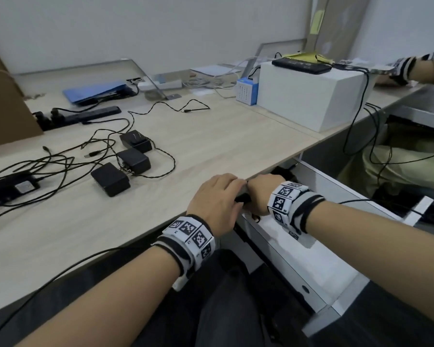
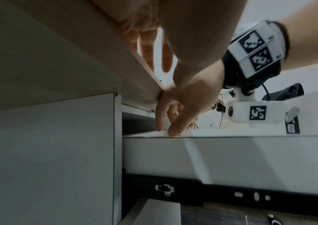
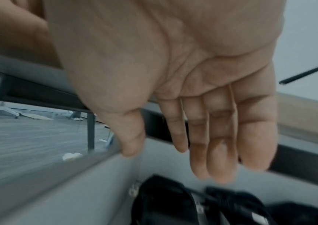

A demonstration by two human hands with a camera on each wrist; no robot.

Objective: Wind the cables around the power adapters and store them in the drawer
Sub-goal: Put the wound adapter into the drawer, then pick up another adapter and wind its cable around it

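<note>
Both hands are down at the near edge of the worktop (image 1: 211,136), where the white drawer (image 1: 318,266) stands pulled out beneath it. The left hand (image 1: 217,200) lies over that edge with its fingers draped across the top; from the left wrist view its fingers look straight and hold nothing. The right hand (image 1: 262,194) reaches into the drawer just under the worktop's edge, palm down, fingers (image 3: 217,137) extended and close together, thumb hanging beside the drawer's side wall (image 3: 61,187), with nothing in its grasp. Under those fingers, on the drawer floor, lie blurred black wound adapters (image 3: 173,204), at least two by the look of it. Up on the worktop, toward its left edge, four black power adapters (image 1: 133,160) remain loose, three bunched together and one (image 1: 13,187) apart at the far left, their thin black cables (image 1: 60,161) sprawled in tangled loops around them. Near the far left corner a black power strip (image 1: 85,116) lies flat, and toward the right edge sits a white box (image 1: 308,96) with a dark flat device on top.
</note>
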